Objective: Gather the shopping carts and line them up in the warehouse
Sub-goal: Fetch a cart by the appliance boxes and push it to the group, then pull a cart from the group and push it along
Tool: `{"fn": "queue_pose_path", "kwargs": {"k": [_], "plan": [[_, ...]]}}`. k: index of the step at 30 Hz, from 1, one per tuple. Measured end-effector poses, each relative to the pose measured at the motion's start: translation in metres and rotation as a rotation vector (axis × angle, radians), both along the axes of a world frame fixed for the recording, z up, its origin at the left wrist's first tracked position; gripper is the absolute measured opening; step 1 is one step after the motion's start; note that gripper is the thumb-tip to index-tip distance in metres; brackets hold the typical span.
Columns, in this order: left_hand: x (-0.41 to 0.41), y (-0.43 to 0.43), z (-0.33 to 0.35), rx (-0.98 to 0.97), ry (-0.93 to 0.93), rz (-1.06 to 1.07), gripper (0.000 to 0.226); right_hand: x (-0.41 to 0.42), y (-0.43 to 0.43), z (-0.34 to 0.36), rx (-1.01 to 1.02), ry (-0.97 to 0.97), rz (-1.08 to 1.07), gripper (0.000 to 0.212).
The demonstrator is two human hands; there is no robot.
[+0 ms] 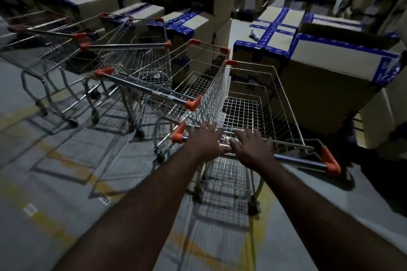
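Observation:
A wire shopping cart (253,94) with orange corner caps stands right in front of me, its handle bar (295,159) running from left to lower right. My left hand (206,140) and my right hand (253,146) lie side by side over the middle of that bar, fingers spread and fairly straight. To its left a second cart (154,85) stands alongside, then a third cart (125,50), and further carts (41,35) blur out at the far left, all in a rough row.
Taped cardboard boxes (343,68) stand close against the near cart's front and right side. More stacked boxes (92,0) rise behind the row of carts. A narrow aisle (237,22) runs between the stacks. Grey floor with worn yellow lines (66,165) lies at the left.

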State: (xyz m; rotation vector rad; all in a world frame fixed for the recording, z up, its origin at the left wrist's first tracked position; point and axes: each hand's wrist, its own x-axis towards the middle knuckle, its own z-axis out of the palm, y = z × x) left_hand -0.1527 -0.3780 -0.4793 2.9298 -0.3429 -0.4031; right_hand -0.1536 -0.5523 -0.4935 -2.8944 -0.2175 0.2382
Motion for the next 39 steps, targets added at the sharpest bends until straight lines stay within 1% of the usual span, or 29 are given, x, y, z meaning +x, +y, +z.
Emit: {"fn": "queue_pose_path", "kwargs": {"k": [2,4,6,8,11,15,17,19,22,25,29,32,36,39], "plan": [[0.009,0.012,0.004,-0.034,-0.029,-0.067,0.073,0.007,0.001,0.0,-0.038,0.011,-0.031,0.061],[0.018,0.029,0.014,-0.069,-0.109,-0.123,0.066,0.016,0.012,0.006,-0.03,-0.01,-0.044,0.065],[0.027,0.054,0.029,-0.146,-0.209,-0.143,0.059,0.028,0.038,0.019,0.022,-0.093,-0.042,0.065],[0.032,0.086,0.048,-0.193,-0.342,-0.152,0.055,0.042,0.075,0.035,0.092,-0.229,-0.045,0.063],[0.038,0.161,0.07,-0.167,-0.431,-0.128,0.051,0.053,0.146,0.057,0.198,-0.438,-0.022,0.064],[0.045,0.293,0.103,-0.105,-0.491,-0.013,0.046,0.076,0.268,0.091,0.257,-0.571,0.102,0.057],[0.039,0.358,0.117,-0.071,-0.493,0.066,0.051,0.085,0.337,0.104,0.286,-0.616,0.148,0.053],[0.026,0.421,0.118,-0.03,-0.499,0.131,0.054,0.084,0.405,0.105,0.32,-0.586,0.212,0.051],[0.005,0.509,0.114,0.003,-0.476,0.23,0.048,0.077,0.501,0.103,0.33,-0.556,0.369,0.056],[-0.006,0.588,0.118,-0.004,-0.496,0.334,0.041,0.079,0.589,0.114,0.358,-0.541,0.473,0.058],[-0.015,0.691,0.104,0.054,-0.448,0.478,0.047,0.089,0.696,0.106,0.355,-0.484,0.614,0.056],[-0.008,0.769,0.097,0.105,-0.389,0.551,0.051,0.114,0.774,0.094,0.349,-0.418,0.681,0.058],[0.019,0.868,0.105,0.145,-0.35,0.653,0.053,0.16,0.884,0.087,0.369,-0.398,0.752,0.053],[0.042,0.937,0.119,0.188,-0.325,0.7,0.06,0.191,0.964,0.095,0.347,-0.385,0.837,0.053]]}}
